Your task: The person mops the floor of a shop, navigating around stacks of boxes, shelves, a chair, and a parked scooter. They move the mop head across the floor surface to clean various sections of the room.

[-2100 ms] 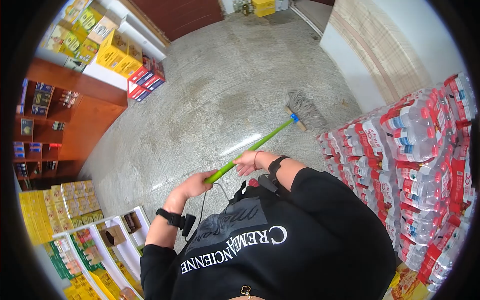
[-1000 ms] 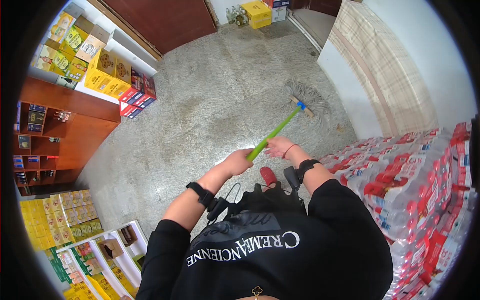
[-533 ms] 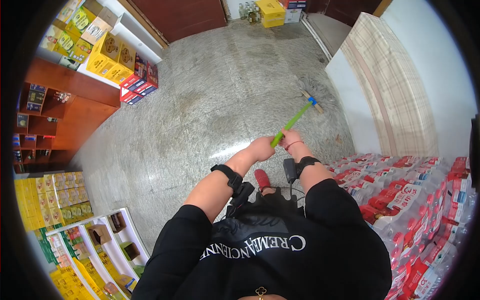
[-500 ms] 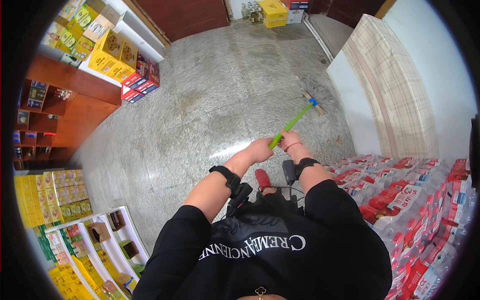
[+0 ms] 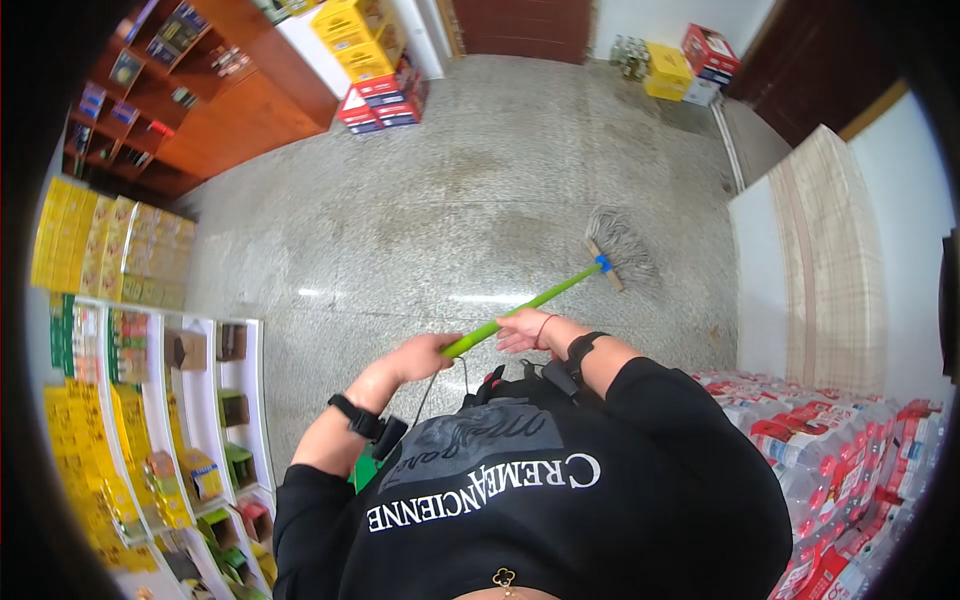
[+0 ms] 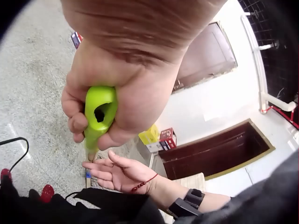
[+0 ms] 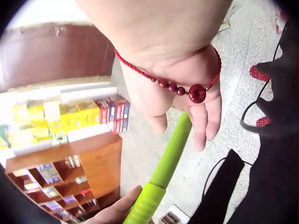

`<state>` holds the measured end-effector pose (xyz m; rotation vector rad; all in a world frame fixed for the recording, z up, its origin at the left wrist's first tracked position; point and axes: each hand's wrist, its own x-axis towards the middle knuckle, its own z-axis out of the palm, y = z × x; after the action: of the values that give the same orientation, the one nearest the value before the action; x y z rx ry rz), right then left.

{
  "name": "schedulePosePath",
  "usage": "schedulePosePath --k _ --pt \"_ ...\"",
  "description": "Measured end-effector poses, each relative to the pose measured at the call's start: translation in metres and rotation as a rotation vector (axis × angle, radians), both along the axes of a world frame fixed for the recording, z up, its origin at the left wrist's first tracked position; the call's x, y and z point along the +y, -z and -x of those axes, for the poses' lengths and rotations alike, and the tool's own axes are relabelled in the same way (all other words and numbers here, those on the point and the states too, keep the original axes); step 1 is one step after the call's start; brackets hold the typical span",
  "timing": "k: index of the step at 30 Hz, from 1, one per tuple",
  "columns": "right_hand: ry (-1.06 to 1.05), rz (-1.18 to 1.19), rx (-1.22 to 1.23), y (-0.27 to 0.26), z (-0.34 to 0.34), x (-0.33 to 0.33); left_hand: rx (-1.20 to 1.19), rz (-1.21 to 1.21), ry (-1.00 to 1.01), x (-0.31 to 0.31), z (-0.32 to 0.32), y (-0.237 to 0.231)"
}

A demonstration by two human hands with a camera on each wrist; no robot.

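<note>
My left hand grips the top end of a green mop handle; in the left wrist view its fingers curl round the hollow green end. Further down the handle, my right hand supports it with loosely extended fingers. The palm of the right hand faces up in the left wrist view, and the right wrist view shows the handle running against the hand between thumb and fingers. The grey string mop head lies spread on the floor.
Packs of red-labelled bottles are stacked at right, below a cloth-covered panel. White shelves with goods stand at left. Yellow and red boxes and a wooden cabinet line the upper left. Grey floor spans the middle.
The head view has turned and shifted. Both hands have moved left within it and stand further apart. The handle slants less steeply, and the mop strands show more fully, further from the cloth-covered panel.
</note>
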<state>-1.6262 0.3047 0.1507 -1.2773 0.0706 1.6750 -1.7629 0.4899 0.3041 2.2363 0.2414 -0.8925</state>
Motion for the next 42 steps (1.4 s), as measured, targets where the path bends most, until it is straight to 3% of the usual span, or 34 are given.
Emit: schedulePosePath --k 7,9,10,15,20,27,29,31,33,38,41,42 --pt "-0.43 -0.065 0.092 -0.008 0.11 0.103 -0.015 0.124 -0.336 0.054 0.166 -0.024" --pt "-0.589 -0.087 0.106 -0.007 0.124 0.123 0.115 0.103 -0.438 0.056 0.185 -0.043" --pt "-0.634 -0.101 0.114 -0.006 0.128 0.13 0.037 0.122 -0.467 0.058 0.198 -0.036" --pt "-0.592 -0.105 0.102 -0.002 0.123 0.142 0.069 0.143 -0.564 0.063 0.188 -0.04" --pt "-0.449 -0.141 0.097 -0.01 0.085 0.138 0.056 0.127 -0.491 0.078 0.141 -0.04" --pt "-0.229 -0.118 0.03 -0.01 -0.011 0.109 0.081 0.072 -0.415 0.063 0.028 -0.02" --pt "-0.167 -0.101 -0.04 -0.003 -0.046 0.096 -0.063 0.045 -0.309 0.054 -0.009 0.001" --pt "-0.123 -0.09 -0.07 0.006 -0.087 0.084 -0.176 0.045 -0.226 0.05 -0.053 0.026" --pt "-0.065 -0.049 -0.13 0.01 -0.129 0.073 0.017 0.077 -0.29 0.034 -0.114 0.016" --pt "0.066 0.017 -0.241 0.015 -0.24 0.059 -0.126 0.061 -0.146 0.022 -0.251 0.05" --pt "0.199 0.042 -0.22 0.021 -0.3 0.055 -0.03 0.096 -0.159 0.011 -0.327 0.044" --pt "0.276 0.054 -0.214 0.022 -0.32 0.056 -0.199 0.054 -0.121 0.009 -0.343 0.057"
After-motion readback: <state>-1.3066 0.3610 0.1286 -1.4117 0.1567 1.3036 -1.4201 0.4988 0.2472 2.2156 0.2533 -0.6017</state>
